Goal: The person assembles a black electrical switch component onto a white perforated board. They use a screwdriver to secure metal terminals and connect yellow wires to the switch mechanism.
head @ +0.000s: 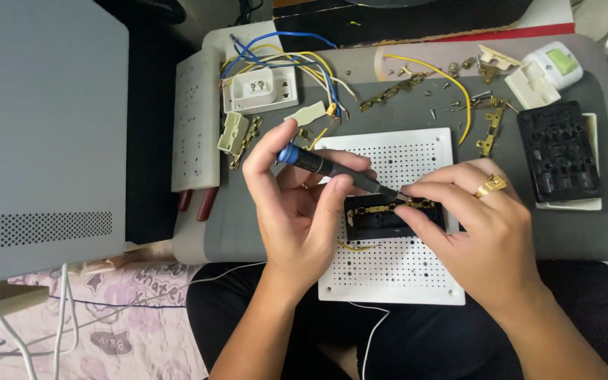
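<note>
Centre of the frame: left hand [304, 211] closed around a blue-capped screwdriver [332, 167], shaft slanting down-right, tip at a brass strip [406, 205] on a black socket block [388, 218]. Right hand [483, 225], ringed, fingers curled down on the block's right end, seemingly to steady it. Block resting on a white perforated panel [416, 162], a flat base on the grey desk [262, 225]. Loose brass parts [487, 127] and screws at upper right, blue and yellow wires [297, 60] at upper centre.
</note>
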